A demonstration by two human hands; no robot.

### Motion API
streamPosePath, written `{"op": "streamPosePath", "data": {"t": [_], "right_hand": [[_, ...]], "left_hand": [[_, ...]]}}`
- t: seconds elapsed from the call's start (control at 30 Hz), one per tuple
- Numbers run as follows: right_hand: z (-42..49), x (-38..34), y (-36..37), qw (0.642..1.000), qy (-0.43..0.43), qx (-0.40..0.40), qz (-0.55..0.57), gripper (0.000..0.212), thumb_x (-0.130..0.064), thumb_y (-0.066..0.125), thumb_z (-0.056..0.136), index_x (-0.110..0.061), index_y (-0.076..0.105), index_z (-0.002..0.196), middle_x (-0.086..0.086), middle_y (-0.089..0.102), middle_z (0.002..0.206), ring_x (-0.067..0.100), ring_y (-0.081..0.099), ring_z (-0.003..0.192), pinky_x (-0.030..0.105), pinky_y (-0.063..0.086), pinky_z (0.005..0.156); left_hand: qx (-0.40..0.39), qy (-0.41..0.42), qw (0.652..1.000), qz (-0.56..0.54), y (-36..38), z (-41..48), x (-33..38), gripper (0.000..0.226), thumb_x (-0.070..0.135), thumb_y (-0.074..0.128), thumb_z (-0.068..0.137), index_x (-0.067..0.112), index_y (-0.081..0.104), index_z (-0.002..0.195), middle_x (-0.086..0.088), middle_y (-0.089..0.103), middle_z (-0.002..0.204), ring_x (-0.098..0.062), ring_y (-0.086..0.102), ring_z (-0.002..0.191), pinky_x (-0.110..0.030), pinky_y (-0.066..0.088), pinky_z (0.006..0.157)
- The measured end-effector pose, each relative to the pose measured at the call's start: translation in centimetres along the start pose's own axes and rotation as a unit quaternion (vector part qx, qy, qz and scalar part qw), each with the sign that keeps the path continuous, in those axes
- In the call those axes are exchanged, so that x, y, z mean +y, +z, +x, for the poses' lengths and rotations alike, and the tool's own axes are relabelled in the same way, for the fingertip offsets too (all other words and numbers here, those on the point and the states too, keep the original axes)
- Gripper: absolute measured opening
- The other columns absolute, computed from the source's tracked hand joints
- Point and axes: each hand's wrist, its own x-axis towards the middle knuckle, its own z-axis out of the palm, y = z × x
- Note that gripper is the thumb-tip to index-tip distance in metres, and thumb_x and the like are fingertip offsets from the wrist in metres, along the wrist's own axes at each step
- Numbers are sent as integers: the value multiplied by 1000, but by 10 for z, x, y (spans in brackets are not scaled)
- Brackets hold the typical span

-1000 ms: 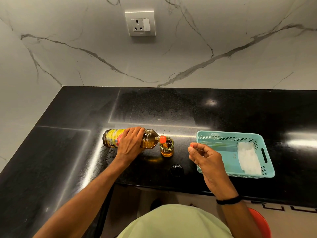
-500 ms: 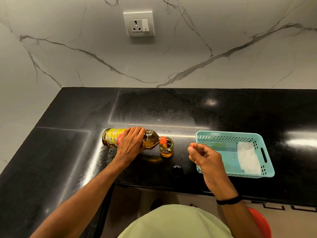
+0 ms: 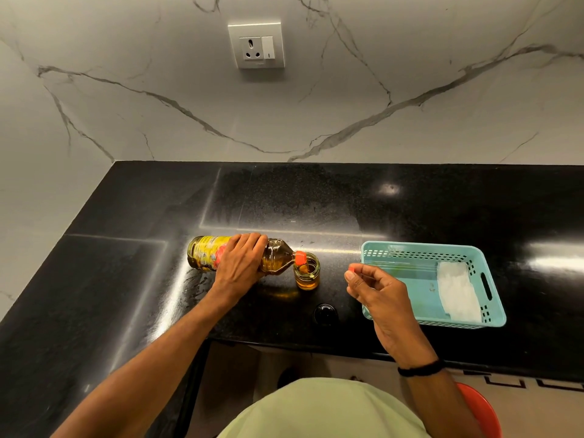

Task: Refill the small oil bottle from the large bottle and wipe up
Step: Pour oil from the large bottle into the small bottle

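My left hand (image 3: 238,263) grips the large oil bottle (image 3: 278,259) around its middle. The bottle has a yellow label and lies tipped almost flat, its orange neck resting over the mouth of the small glass bottle (image 3: 307,275). Amber oil fills the lower part of that small open bottle, which stands upright on the black counter (image 3: 316,200). My right hand (image 3: 377,289) hovers to the right of it, fingers pinched on a small orange cap (image 3: 351,267). A black lid (image 3: 325,313) lies on the counter just in front of the small bottle.
A teal plastic basket (image 3: 420,251) sits right of my right hand, with a folded white cloth (image 3: 456,292) inside. The counter's front edge runs just below the lid. Marble wall with a socket (image 3: 256,45) stands behind. An orange stool (image 3: 483,412) shows at bottom right.
Almost nothing differs. The large bottle stays tipped over the small bottle and both hands hold their places.
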Motion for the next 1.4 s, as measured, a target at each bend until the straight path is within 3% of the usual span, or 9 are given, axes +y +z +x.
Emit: {"op": "streamPosePath", "data": {"t": [1.4], "right_hand": [[-8, -2, 0, 1000, 2, 1, -3, 15, -17, 76, 81, -18, 75, 96, 1, 74, 91, 17, 70, 93, 23, 58, 74]], "left_hand": [[-11, -5, 1000, -4, -3, -1, 3, 77, 39, 89, 57, 11, 53, 119, -8, 62, 112, -24, 60, 100, -38, 47, 93]]}}
